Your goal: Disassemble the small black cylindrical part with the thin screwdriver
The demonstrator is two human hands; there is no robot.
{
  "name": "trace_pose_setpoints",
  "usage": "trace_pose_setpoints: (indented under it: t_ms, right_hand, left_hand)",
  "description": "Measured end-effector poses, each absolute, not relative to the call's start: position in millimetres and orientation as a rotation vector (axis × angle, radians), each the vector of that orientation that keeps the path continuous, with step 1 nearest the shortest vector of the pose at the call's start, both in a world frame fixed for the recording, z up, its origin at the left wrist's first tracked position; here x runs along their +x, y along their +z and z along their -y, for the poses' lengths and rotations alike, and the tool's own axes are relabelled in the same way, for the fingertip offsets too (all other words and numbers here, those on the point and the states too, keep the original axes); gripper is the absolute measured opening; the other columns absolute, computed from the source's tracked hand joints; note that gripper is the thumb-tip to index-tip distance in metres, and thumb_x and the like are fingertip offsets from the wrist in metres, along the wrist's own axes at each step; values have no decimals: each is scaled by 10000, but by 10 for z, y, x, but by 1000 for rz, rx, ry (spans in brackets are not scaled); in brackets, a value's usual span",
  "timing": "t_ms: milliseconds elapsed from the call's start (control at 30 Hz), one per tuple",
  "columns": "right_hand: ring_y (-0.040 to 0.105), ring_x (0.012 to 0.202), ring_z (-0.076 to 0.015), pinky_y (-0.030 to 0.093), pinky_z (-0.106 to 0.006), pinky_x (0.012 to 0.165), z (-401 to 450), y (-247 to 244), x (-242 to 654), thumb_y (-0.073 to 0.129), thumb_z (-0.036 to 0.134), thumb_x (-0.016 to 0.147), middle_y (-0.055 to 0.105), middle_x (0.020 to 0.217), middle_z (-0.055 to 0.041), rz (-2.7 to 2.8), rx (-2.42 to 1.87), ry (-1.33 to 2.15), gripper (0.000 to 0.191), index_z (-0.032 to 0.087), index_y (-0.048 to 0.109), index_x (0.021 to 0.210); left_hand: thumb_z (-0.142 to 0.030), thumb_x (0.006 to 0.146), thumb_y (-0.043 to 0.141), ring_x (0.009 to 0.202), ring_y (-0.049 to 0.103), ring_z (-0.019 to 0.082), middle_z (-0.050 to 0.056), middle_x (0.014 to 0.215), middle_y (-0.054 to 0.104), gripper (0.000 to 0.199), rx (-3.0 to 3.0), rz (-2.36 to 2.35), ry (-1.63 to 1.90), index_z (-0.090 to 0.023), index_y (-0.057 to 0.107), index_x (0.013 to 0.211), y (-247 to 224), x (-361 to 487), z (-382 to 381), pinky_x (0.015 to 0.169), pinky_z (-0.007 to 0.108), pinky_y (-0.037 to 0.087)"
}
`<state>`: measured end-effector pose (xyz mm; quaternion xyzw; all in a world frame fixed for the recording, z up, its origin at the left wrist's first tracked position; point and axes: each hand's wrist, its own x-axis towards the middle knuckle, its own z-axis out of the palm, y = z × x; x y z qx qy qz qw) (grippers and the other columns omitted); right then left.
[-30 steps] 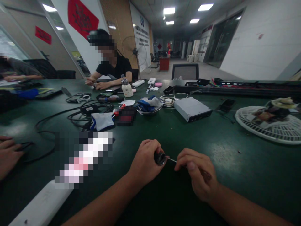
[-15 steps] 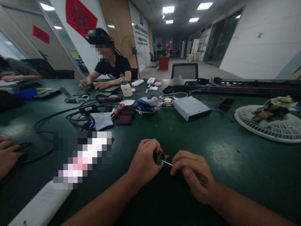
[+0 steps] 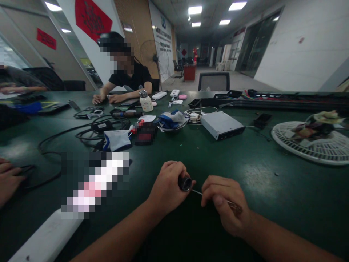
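Observation:
My left hand (image 3: 168, 187) is closed around a short dark cylinder (image 3: 185, 183), whose round hollow end faces back toward me. In my right hand (image 3: 227, 202) is a thin screwdriver (image 3: 235, 207) with a see-through amber handle, the fingers wrapped round it. Its slim metal shaft points left, and the visible end lies just outside the cylinder's lower right rim. Whether the tip touches the rim, I cannot tell. Both hands are held low over the dark green table (image 3: 212, 160).
A long white case (image 3: 46, 236) lies left of my left arm, its far end blurred out. Beyond are a glove (image 3: 117, 140), black cables (image 3: 81, 127), a grey disc drive (image 3: 222, 123) and a white fan grille (image 3: 308, 145). Another person's hand (image 3: 9, 180) rests at far left; a co-worker (image 3: 129, 78) sits opposite.
My right hand has shifted slightly right, drawing the screwdriver's shaft away from the cylinder's open end to beside its rim. My left hand has turned the cylinder a little.

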<state>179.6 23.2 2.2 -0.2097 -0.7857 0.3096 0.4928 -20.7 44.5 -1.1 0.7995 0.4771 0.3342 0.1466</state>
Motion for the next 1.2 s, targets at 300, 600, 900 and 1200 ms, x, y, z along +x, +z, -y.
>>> trace_pose_setpoints:
  t_ms: [300,600,900,1200]
  right_hand:
    - [597,689,-179,444,-321,630,-234,37,1788,370,345,1025,626,749,-65,1919,-503,770,407,167,681,832]
    - [608,715,-180,454,-318,643,-241,26,1799,390,308,1020,631,767,-66,1873,-536,745,374,165,691,852]
    - [588,671,-174,441,-320,626,-232,6,1805,381,298,1021,609,730,-58,1835,-591,723,386,165,674,810]
    - [578,645,-171,434,-318,601,-237,16,1802,366,333,1026,606,704,-53,1882,-570,722,417,174,661,778]
  left_hand:
    - [-190,761,693,756,590,193,-33,731,647,335,2300,-1385,967,-235,361,746,-10,-209,-448,866,427,449]
    - [-177,756,680,794,605,209,-22,761,661,324,2307,-1381,962,-238,363,742,-18,-209,-447,864,428,458]
    - [-195,769,690,777,590,193,-25,763,655,327,2316,-1378,937,-234,365,749,-21,-205,-452,877,419,446]
    - [-219,770,695,748,595,191,-27,746,649,341,2318,-1354,950,-235,357,735,-16,-201,-448,887,432,444]
